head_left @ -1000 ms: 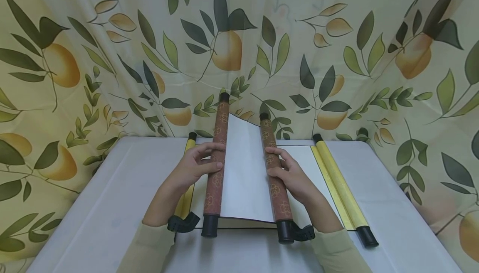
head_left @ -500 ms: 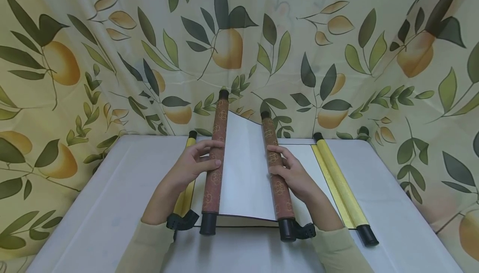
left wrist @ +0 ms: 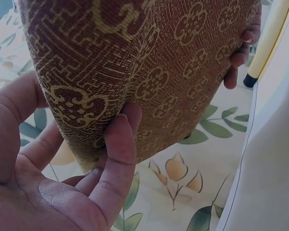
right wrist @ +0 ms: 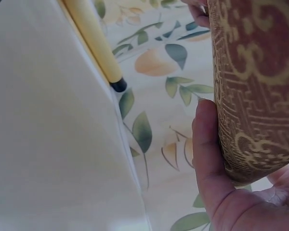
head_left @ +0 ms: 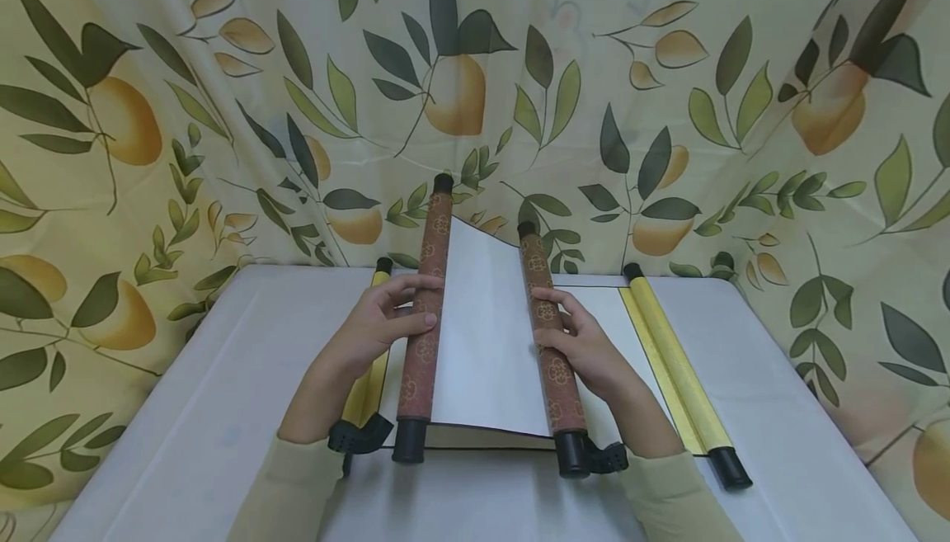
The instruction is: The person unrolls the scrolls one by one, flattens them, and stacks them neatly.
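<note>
Over the table (head_left: pixel 171 385): a brown scroll (head_left: pixel 482 336), part unrolled, white side up, held above a yellow scroll (head_left: pixel 686 369).
Left hand (head_left: pixel 371 332): thumb and fingers grip the left roller (head_left: pixel 420 360) near mid-length.
Right hand (head_left: pixel 586 348): grips the right roller (head_left: pixel 555 373) likewise.
Black caps: on the rollers' ends.
Behind: fruit-and-leaf cloth (head_left: pixel 460 96).

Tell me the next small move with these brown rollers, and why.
I'd probably tip the far end of the left roller down slightly with the left grip: in the head view it sits higher than that of the right roller, and the far edge of the white sheet slopes between them.
</note>
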Demonstrator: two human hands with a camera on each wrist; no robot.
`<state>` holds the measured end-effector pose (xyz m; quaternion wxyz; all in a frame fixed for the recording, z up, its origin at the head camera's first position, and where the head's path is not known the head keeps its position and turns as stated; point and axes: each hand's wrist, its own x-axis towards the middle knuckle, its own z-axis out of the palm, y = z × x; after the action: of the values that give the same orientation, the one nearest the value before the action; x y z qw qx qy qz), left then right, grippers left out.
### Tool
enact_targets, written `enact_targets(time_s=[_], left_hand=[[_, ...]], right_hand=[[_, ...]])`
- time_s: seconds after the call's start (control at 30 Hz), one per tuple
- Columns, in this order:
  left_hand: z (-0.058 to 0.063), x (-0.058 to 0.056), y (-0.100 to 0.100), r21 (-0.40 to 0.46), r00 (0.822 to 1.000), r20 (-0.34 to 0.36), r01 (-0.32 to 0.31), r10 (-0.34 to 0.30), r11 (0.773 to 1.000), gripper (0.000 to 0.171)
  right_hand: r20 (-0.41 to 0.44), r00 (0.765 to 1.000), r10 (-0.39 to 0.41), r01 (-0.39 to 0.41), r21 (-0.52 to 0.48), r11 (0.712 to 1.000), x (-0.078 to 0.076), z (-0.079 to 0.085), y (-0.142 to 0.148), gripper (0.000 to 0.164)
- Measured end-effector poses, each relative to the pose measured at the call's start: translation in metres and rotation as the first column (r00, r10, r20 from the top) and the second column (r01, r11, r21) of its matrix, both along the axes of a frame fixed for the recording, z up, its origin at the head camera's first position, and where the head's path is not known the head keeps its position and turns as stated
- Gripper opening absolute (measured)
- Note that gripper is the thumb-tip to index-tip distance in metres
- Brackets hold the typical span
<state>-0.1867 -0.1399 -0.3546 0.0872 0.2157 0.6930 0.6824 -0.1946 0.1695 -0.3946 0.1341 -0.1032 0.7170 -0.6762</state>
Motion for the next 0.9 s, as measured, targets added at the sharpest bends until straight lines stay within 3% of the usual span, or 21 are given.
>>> enact_targets(time_s=[0.9], left_hand=[[0.0005, -0.0004, -0.0060, 0.015, 1.000, -0.012, -0.012, 0.012, 1.000, 0.042]], right_hand=[[-0.013, 1.000, -0.016, 0.016, -0.013, 1.000, 0.0013, 0.0000, 0.0006, 0.053]])
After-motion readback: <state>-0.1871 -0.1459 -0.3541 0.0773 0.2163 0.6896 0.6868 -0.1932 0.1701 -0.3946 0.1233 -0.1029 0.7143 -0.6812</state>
